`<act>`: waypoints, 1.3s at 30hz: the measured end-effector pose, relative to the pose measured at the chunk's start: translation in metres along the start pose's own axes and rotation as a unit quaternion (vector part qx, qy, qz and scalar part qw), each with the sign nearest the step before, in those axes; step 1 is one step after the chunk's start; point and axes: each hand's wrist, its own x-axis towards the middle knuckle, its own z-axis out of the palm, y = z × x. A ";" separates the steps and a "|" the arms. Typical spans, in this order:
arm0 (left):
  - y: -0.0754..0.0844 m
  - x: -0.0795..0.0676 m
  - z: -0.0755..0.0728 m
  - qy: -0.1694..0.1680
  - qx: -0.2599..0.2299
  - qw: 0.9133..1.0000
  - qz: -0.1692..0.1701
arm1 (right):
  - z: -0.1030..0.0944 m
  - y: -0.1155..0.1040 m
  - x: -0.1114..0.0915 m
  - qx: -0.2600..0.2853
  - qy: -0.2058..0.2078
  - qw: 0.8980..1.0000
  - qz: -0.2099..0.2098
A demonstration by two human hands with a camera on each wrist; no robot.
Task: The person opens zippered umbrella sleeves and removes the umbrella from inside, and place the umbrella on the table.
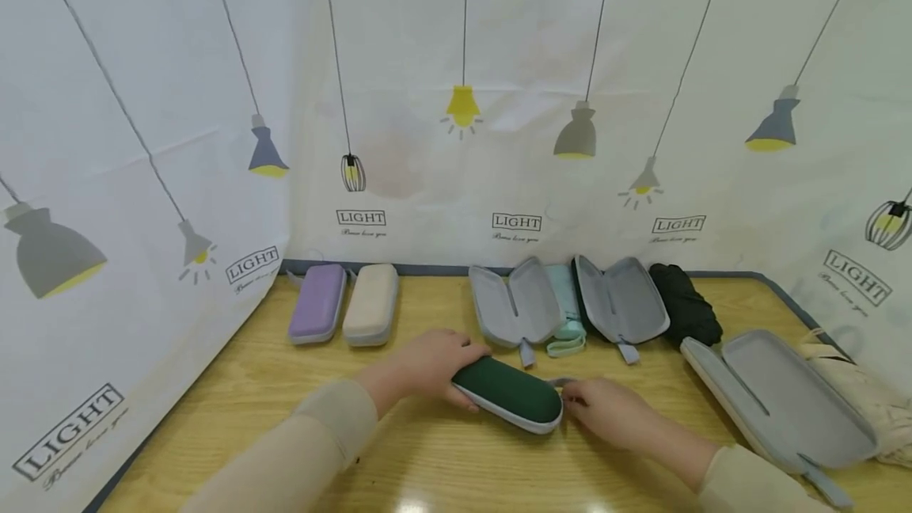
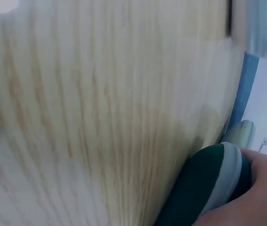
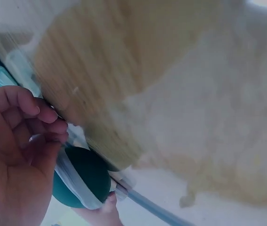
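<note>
A dark green zip case (image 1: 509,390) with a light grey band round its edge is tilted over the table in the head view. My left hand (image 1: 438,366) grips its far left end, thumb on the near side and fingers over the back. The left wrist view shows that hand (image 2: 253,193) round the green end. At the other end my right hand (image 1: 606,410) has its thumb and fingertips pinched together by the zip band, beside a grey strap (image 1: 563,381). In the right wrist view, fingers (image 3: 44,113) hide most of the zipper pull they pinch.
Closed purple (image 1: 318,303) and cream (image 1: 370,305) cases lie back left. Open grey-lined cases (image 1: 537,299) (image 1: 630,299) stand at the back, with a mint fabric bundle (image 1: 568,323) between and a black bundle (image 1: 684,303) alongside. A larger open case (image 1: 798,394) and beige bundle (image 1: 862,394) lie right.
</note>
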 end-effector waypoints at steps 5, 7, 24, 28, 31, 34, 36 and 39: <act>0.008 0.005 -0.004 -0.009 -0.015 0.999 -0.033 | -0.005 0.012 0.004 0.094 -0.028 0.995 -0.035; 0.011 0.005 -0.006 -0.009 -0.015 0.999 -0.042 | -0.007 0.016 0.005 0.130 -0.049 0.990 -0.029; 0.024 0.022 -0.014 -0.033 -0.038 0.996 -0.076 | -0.015 0.017 -0.017 0.111 -0.052 0.992 0.032; 0.027 0.023 -0.016 -0.032 -0.041 0.994 -0.093 | -0.018 0.011 -0.024 0.087 -0.035 0.995 0.020; 0.029 0.023 -0.016 -0.032 -0.036 0.993 -0.105 | -0.019 0.003 -0.027 0.062 -0.019 0.998 0.015; 0.031 0.025 -0.014 -0.034 -0.020 0.993 -0.113 | -0.018 -0.005 -0.030 0.038 -0.007 0.999 0.019; 0.035 0.026 -0.013 -0.035 -0.014 0.992 -0.120 | -0.018 -0.011 -0.032 0.023 -0.001 1.000 0.021; 0.042 0.030 -0.013 -0.030 -0.012 0.991 -0.130 | -0.016 -0.021 -0.033 -0.005 0.012 1.000 0.024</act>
